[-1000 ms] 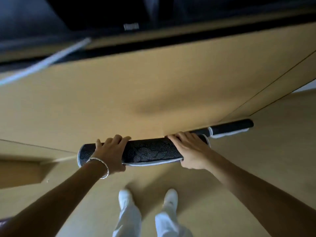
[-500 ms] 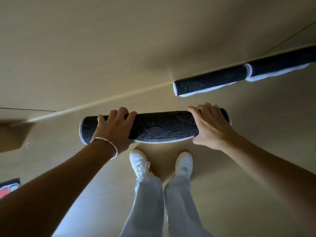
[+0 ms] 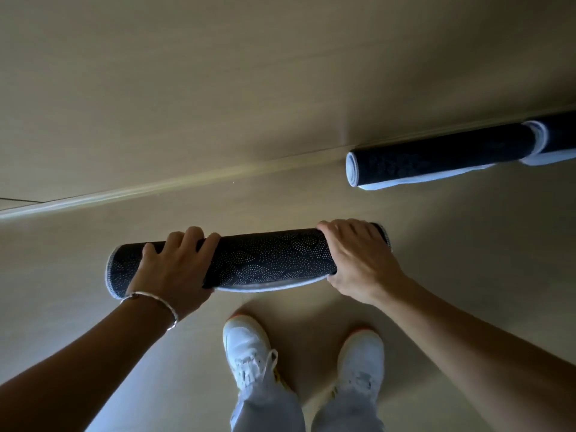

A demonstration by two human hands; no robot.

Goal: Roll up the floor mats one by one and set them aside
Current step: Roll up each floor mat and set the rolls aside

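A rolled dark mat [image 3: 268, 260] with a white dotted pattern and a pale edge hangs level in front of me, above my feet. My left hand [image 3: 174, 269], a bracelet on its wrist, grips the roll near its left end with fingers curled over the top. My right hand [image 3: 355, 260] grips the right end the same way. A second rolled dark mat [image 3: 436, 160] lies on the floor against the wall base at the upper right, and a third roll [image 3: 558, 135] lies end to end with it, cut off by the frame edge.
The floor [image 3: 93, 244] is pale wood and meets a pale wall [image 3: 218, 73] along a baseboard line running from left up to right. My white shoes [image 3: 249, 347] stand just below the held roll.
The view has tilted down and closer to the floor. The held roll has come back from the wall toward my feet. The two rolls by the wall have shifted to the upper right of the view.
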